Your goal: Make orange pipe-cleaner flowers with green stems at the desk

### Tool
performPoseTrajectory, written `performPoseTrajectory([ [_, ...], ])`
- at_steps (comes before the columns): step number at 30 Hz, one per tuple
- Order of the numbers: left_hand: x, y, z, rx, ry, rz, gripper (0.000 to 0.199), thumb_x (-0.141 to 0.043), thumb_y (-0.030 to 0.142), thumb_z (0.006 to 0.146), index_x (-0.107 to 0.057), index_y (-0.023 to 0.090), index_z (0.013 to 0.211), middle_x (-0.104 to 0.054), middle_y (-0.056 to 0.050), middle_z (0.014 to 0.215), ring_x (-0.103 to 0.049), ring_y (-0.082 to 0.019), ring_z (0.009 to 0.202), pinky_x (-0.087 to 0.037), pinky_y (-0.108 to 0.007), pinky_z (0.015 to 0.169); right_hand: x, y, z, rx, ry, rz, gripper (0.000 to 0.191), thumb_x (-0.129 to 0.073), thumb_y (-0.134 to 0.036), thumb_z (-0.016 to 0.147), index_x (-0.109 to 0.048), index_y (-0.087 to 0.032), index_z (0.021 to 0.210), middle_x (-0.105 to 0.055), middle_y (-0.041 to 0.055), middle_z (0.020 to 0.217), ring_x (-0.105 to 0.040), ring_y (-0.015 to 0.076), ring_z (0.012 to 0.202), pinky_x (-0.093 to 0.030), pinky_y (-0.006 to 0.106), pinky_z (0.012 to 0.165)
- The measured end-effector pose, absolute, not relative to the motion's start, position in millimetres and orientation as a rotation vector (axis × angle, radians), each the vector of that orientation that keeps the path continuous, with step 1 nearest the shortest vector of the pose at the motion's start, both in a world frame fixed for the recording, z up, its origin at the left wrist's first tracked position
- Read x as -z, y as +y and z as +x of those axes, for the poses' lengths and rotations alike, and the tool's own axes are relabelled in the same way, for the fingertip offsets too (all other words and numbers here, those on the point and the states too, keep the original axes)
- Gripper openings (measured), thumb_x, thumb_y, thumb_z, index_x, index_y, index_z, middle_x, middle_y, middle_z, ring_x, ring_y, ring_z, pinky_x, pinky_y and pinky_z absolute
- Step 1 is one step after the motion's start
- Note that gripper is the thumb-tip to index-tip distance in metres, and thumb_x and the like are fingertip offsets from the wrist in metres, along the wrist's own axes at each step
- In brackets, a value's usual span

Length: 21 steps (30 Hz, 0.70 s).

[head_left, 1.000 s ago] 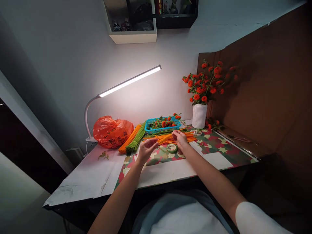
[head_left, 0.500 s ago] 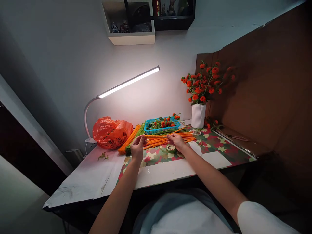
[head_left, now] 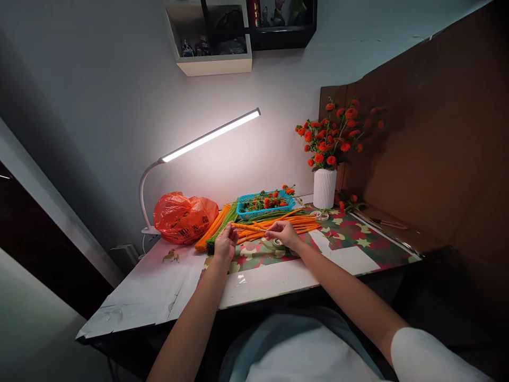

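Left hand (head_left: 225,244) and right hand (head_left: 283,235) apart, in pinch grips on opposite ends of a slender orange fuzzy stem (head_left: 245,227)

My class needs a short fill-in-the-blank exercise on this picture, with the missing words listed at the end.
1. An orange strip stretches from the person's left hand to the ____.
2. The white ribbed ____ holds upright red-orange flowers.
3. In the picture, the plastic bag lies to the ____ of the basket.
4. The wall is lit by a long desk ____.

Missing words: right hand; vase; left; lamp.
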State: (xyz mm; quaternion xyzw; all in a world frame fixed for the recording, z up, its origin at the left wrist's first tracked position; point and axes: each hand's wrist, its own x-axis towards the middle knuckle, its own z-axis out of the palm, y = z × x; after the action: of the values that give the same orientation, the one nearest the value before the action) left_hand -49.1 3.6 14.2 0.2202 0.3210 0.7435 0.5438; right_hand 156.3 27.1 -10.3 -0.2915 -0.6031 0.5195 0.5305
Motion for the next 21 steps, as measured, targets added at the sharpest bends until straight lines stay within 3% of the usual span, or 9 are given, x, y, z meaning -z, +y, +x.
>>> performPoseTrajectory([
  [12,-15,3,-47,-1.745,0.751,0.477,0.005,-0.068,0.015,0.078,-0.066,0.014,0.082,-0.058,0.005,0.054,-0.055,-0.002,0.045,-0.047,-0.010,0.048,8,21,154,-1.364,-1.519,-0.719,0.043,-0.078,-0.053,0.056,-0.061,-0.015,0.068,-0.067,0.0013,0.058,-0.064,0.0147,0.049,-0.051,0.025,0.050],
  [21,-12,5,-45,-1.767,0.726,0.405,0.004,-0.063,0.010,0.081,-0.066,0.013,0.081,-0.060,0.004,0.055,-0.057,-0.003,0.046,-0.048,-0.011,0.049,12,10,150,-0.908,-1.679,-0.733,0.026,-0.073,-0.042,0.068,-0.065,-0.019,0.074,-0.067,0.0009,0.063,-0.066,0.0163,0.057,-0.051,0.027,0.056],
])
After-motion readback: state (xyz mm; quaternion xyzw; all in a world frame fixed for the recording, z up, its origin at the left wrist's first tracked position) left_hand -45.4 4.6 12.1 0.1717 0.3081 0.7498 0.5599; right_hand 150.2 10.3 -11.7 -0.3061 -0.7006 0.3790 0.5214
